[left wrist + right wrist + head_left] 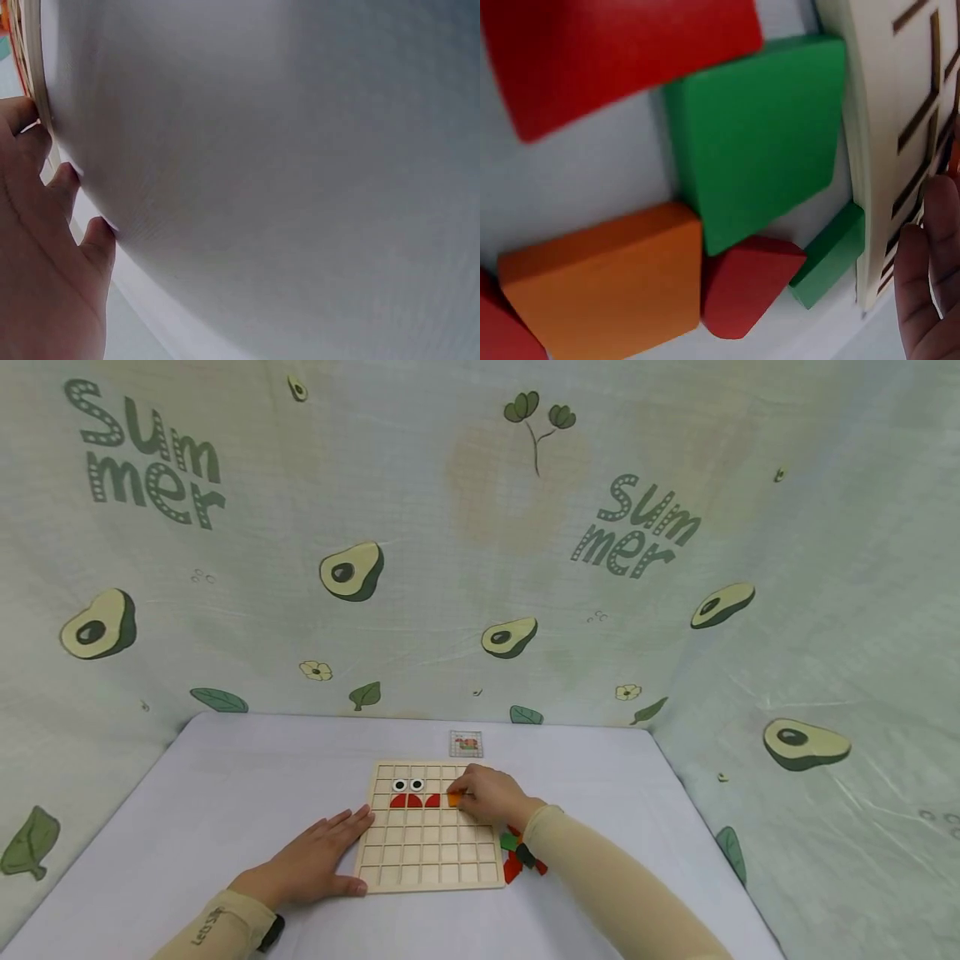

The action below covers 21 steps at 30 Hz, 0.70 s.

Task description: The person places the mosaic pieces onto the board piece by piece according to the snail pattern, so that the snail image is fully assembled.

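A square wooden grid board (420,852) lies on the table. In its upper rows sit two white round eye pieces (400,785) and several red rounded pieces (415,801). My right hand (491,793) is over the board's right part and pinches an orange piece (453,799) at the row of the red ones; the fingers partly cover it. My left hand (318,860) lies with spread fingers against the board's left edge, and in the left wrist view its fingertips touch that edge (34,67).
Beside the board's right edge lies a loose pile with a green block (761,135), an orange block (607,285) and red blocks (754,285), partly under my right forearm. A small picture card (467,744) lies behind the board. A printed cloth backdrop (420,677) stands at the back.
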Motion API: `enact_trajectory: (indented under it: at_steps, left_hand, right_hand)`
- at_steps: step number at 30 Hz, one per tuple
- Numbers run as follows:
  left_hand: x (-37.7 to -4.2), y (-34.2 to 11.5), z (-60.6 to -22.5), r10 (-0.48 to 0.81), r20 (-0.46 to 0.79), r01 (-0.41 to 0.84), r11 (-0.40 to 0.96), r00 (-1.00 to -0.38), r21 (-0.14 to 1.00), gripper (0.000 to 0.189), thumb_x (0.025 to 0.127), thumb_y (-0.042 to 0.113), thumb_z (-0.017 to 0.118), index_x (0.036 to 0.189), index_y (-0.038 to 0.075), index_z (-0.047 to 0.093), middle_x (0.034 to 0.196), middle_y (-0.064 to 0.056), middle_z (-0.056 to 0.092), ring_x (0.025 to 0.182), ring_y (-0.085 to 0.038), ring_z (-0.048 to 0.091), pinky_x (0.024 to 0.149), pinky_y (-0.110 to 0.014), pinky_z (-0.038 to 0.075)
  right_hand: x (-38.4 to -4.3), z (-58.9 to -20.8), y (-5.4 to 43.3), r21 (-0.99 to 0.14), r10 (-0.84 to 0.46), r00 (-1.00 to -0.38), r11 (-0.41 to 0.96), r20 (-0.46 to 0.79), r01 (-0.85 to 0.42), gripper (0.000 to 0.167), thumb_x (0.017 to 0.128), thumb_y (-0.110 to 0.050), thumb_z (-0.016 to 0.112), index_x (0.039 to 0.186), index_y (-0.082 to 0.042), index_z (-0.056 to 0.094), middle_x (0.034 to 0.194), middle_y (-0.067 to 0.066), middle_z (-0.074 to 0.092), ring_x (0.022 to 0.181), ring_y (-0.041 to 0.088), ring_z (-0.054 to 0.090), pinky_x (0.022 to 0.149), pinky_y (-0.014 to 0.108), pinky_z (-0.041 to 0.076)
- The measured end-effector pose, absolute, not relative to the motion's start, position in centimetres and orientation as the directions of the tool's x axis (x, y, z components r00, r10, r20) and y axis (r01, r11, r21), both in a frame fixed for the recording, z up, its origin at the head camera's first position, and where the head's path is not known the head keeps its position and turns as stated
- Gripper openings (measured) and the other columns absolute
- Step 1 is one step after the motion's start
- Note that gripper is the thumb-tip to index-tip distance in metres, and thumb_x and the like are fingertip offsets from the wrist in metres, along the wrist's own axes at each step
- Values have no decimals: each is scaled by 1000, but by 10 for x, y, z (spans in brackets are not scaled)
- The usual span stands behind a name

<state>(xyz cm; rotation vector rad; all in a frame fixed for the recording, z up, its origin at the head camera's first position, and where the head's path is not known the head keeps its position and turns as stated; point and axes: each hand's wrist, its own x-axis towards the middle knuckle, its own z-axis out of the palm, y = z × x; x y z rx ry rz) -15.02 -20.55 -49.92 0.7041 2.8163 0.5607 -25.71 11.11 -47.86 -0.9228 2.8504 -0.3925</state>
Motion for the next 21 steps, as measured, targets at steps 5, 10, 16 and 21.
enact_trajectory:
  at_steps: [5,10,16,21]
  left_hand:
    - [-151,-205,-500,478,-97,409,825,-873,389,107,75,69,70,154,6,36,160,-11,30,144,-40,28,115,-61,23]
    - [-150,-205,-500,475,-96,406,826,-875,391,107,74,68,72,154,6,37,160,-11,31,144,-40,29,115,-61,23]
    - [-149,-205,-498,480,-89,411,820,-873,398,106,75,66,72,154,5,37,160,-11,31,144,-40,29,115,-61,23]
    - [-148,-205,-496,485,-85,414,814,-870,408,105,76,64,74,153,4,37,160,-12,31,143,-41,29,115,-62,23]
  right_hand:
    - [-256,-479,108,-265,-599,-801,775,-16,-574,26,94,-25,71,119,-22,74,103,-7,60,79,6,52,70,23,49]
    - [-254,-478,105,-250,-608,-794,769,-3,-588,27,91,-26,74,117,-21,74,102,-8,61,78,5,51,70,22,49]
    - [-250,-477,101,-220,-607,-795,777,-9,-590,29,90,-31,76,118,-21,74,105,-10,62,81,4,53,75,23,52]
    - [-251,-478,102,-195,-597,-802,789,-23,-582,30,92,-33,74,120,-23,73,107,-11,62,83,4,54,76,23,52]
